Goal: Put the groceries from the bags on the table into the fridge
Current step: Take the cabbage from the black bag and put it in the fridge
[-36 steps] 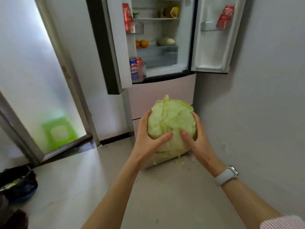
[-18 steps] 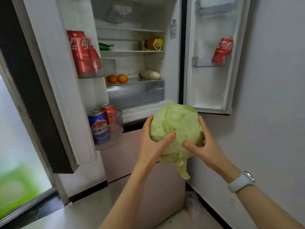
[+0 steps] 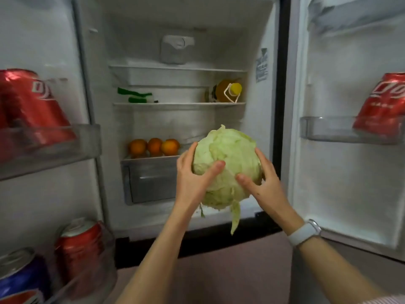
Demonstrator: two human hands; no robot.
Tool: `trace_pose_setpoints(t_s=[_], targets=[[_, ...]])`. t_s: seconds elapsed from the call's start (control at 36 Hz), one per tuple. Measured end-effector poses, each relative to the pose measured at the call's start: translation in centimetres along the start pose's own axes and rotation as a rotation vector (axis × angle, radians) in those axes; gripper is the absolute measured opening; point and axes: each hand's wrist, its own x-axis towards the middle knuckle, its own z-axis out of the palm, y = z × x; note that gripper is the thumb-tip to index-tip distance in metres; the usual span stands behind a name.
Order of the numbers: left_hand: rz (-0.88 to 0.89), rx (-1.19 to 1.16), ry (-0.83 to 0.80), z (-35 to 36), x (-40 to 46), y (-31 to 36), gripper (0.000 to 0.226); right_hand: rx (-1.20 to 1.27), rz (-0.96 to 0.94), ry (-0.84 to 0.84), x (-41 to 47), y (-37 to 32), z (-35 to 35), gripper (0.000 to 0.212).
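A pale green cabbage [image 3: 230,159] is held in the air in front of the open fridge [image 3: 179,119], level with the bottom shelf and the drawer. My left hand [image 3: 195,181] grips its left side with the thumb across the front. My right hand [image 3: 265,183] grips the right side, thumb on the front too. A loose leaf hangs down from the underside of the cabbage. Both fridge doors stand open.
Three oranges [image 3: 154,147] sit on the lowest shelf above a grey drawer [image 3: 151,183]. A yellow-capped bottle [image 3: 228,91] and green vegetables [image 3: 135,95] lie on the middle shelf. Red cans [image 3: 32,106] and a blue can [image 3: 19,275] fill the left door; one red can [image 3: 383,104] is in the right door.
I have walked up to the fridge with the cabbage in both hands. The cabbage has risen from floor level to the height of the lower shelf, and the fridge interior fills the view.
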Motion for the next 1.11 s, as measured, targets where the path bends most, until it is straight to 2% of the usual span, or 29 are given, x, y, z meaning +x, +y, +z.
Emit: trace_pose_setpoints(t_s=[0.19,0.39,0.44,0.56,0.69,0.81,0.92,1.03,1.11], targets=[[-0.008,0.122,0.059,1.1,10.0,-2.5,0.102,0.125,0.035,0.008,10.1,4.7,2.8,0.105],[-0.05,0.095,-0.021,0.4,18.7,-5.2,0.091,0.164,0.042,0.029,18.3,7.6,6.2,0.102],[-0.052,0.057,-0.018,0.5,20.6,-6.0,0.089,0.161,0.054,0.035,20.3,7.8,6.9,0.095],[-0.055,0.035,-0.031,0.5,24.4,-7.5,0.084,0.138,0.085,0.016,24.1,8.0,8.1,0.067],[-0.048,0.092,-0.04,0.4,28.3,-9.4,0.073,0.1,0.095,-0.037,27.5,8.3,9.1,0.056],[-0.08,0.165,-0.047,0.3,30.0,-11.5,0.08,0.047,0.106,-0.101,29.1,9.5,10.1,0.059],[-0.102,0.209,-0.023,0.7,30.6,-13.0,0.096,-0.051,0.116,-0.162,30.1,11.6,11.0,0.072],[-0.051,0.329,-0.005,1.1,31.3,-14.0,0.071,-0.106,0.112,-0.243,30.7,12.6,11.4,0.093],[-0.015,0.381,-0.013,1.0,31.7,-14.6,0.073,-0.228,0.065,-0.325,31.4,14.0,11.5,0.109]])
